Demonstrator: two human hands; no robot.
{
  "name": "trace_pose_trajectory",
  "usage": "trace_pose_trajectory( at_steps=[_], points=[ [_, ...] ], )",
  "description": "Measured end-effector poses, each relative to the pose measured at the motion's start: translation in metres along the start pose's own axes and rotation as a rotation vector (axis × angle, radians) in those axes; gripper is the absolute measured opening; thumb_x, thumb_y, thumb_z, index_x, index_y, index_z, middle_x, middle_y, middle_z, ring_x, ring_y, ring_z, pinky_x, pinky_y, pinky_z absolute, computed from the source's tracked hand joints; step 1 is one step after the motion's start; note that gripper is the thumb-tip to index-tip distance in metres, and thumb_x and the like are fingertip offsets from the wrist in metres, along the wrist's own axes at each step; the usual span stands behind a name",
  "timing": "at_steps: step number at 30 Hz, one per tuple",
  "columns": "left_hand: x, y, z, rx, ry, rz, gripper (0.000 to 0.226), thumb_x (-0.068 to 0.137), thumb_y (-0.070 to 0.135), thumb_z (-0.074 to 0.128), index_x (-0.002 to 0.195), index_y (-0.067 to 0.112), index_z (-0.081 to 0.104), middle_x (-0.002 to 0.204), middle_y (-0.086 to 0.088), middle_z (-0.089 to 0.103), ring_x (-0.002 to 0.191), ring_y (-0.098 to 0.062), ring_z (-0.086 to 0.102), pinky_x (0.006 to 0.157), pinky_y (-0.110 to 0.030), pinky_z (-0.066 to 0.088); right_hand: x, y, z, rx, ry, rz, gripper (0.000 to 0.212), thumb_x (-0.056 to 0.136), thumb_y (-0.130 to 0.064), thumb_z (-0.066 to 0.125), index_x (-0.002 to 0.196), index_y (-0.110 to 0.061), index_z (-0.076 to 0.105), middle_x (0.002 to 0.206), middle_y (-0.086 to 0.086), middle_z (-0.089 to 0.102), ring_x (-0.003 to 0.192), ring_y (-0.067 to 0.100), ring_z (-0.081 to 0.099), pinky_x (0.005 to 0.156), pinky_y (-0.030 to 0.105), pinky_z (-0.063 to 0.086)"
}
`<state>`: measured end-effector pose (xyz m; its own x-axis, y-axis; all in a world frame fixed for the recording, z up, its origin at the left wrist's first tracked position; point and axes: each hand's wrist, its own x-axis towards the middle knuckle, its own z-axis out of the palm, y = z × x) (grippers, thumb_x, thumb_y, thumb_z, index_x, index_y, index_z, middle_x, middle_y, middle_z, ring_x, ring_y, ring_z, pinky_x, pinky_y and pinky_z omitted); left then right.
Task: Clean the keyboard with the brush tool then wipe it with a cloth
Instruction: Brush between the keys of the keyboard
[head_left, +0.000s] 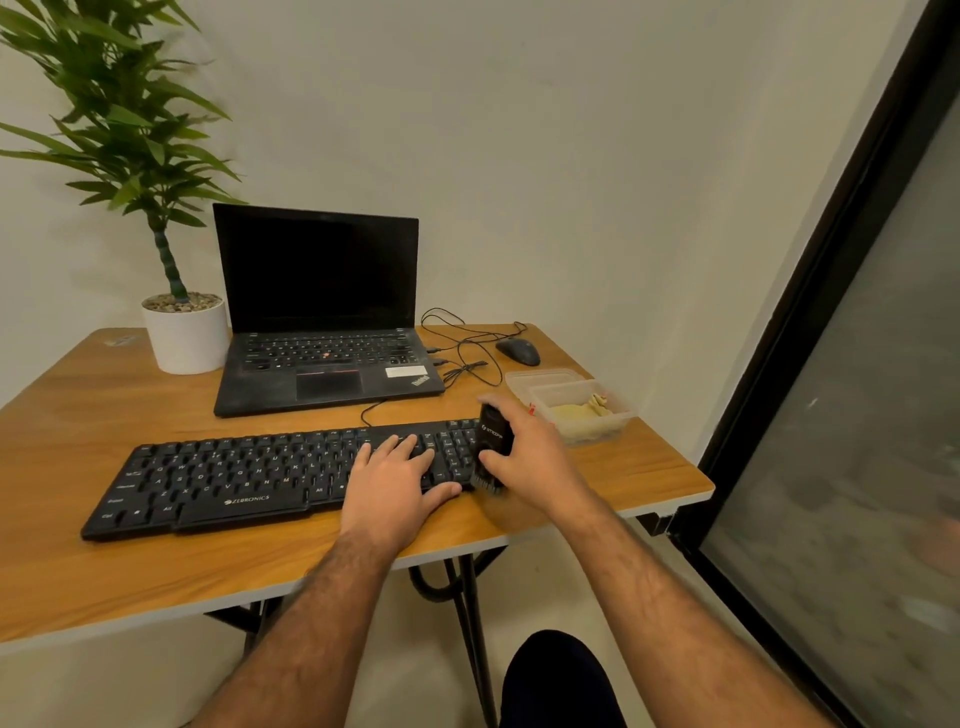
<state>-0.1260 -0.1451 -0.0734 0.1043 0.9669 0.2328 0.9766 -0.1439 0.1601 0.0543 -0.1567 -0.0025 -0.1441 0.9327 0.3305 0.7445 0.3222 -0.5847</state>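
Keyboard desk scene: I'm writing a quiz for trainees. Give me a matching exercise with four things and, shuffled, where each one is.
Things:
1. brush tool
2. cloth
3. left hand
4. mouse

Places:
A. in the clear container
B. flat on the keyboard
C. behind the container, near the far table edge
D. gripped in the right hand

Pairs: 1-D, 2-A, 3-B, 4-C

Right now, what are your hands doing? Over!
Left hand flat on keyboard. Right hand grips brush tool at keyboard's right end. Cloth waiting in container. Nothing blocking.
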Motion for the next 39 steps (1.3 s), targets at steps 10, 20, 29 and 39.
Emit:
trace_pose_trajectory(
  at_steps=[10,20,29,39],
  points=[
    [-0.003,0.002,-0.006,-0.003,-0.004,-0.004,0.075,0.091,0.076,0.033,0.150,0.030,0.040,0.161,0.003,0.030,0.150,-0.018,0.020,0.124,-0.045,0.009,-0.011,-0.007,0.016,0.021,0.034,0.028,0.064,0.086,-0.018,0.072,0.138,-0.038,0.040,0.133,-0.004,0.055,0.118,0.012,0.054,0.097,0.032,0.052],
    [-0.024,0.011,-0.014,-0.044,0.107,0.013,0.053,0.099,0.055,0.046,0.144,0.028,0.050,0.154,0.003,0.043,0.147,-0.017,0.029,0.123,-0.042,0.016,-0.025,0.002,0.001,0.270,0.165,0.128,0.064,0.075,-0.018,0.082,0.117,-0.048,0.044,0.121,-0.005,0.058,0.109,0.011,0.058,0.091,0.030,0.054],
    [-0.060,0.028,-0.040,-0.692,0.216,-0.232,0.034,0.098,0.049,0.054,0.105,0.022,0.075,0.089,0.012,0.072,0.080,-0.002,0.066,0.077,-0.025,0.054,-0.037,-0.022,0.004,0.952,0.368,0.331,0.050,0.078,-0.004,0.079,0.112,-0.010,0.043,0.108,-0.003,0.052,0.094,0.018,0.063,0.072,0.044,0.062],
    [-0.082,0.047,-0.053,-1.539,0.141,-0.420,0.024,0.099,0.035,0.059,0.109,0.018,0.072,0.097,-0.001,0.072,0.078,-0.008,0.061,0.053,-0.021,0.043,-0.063,-0.038,0.036,1.031,0.314,0.393,0.028,0.082,-0.014,0.078,0.093,-0.007,0.054,0.096,0.018,0.070,0.077,0.020,0.069,0.064,0.032,0.056]
  ],
)
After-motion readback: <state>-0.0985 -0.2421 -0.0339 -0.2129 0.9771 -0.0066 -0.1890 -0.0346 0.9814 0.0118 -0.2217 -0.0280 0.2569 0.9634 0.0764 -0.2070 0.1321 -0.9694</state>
